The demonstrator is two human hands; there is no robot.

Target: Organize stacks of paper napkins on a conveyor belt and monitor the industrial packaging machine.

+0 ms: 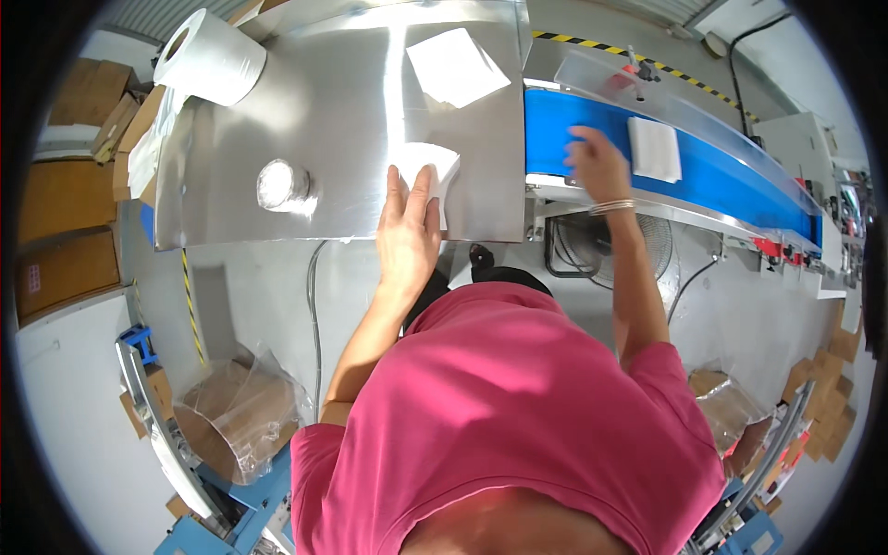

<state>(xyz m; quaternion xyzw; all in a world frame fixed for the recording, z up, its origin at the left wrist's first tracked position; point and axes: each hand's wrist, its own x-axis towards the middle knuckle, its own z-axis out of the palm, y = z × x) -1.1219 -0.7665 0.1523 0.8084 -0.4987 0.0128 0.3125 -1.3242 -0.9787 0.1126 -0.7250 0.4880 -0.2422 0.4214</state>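
My left hand [407, 231] lies on a small stack of white sheets [443, 168] near the front edge of the steel table. Its fingers are stretched out and pressed on the stack's left part, partly covering it. Over the near end of the blue conveyor belt [551, 139] is my right hand [599, 166], slightly blurred. Its fingers are loosely bent and apart, with nothing visible in them. Just to its right, a folded white bundle [655, 150] rests on the belt. Another pile of white sheets [457, 68] sits farther back on the table.
A large white roll [222, 63] lies at the table's back left. A round, clear-wrapped object [282, 185] stands on the steel table [342, 120]. A transparent guard [721, 139] runs along the belt's far side. Below the conveyor is a floor fan [638, 250].
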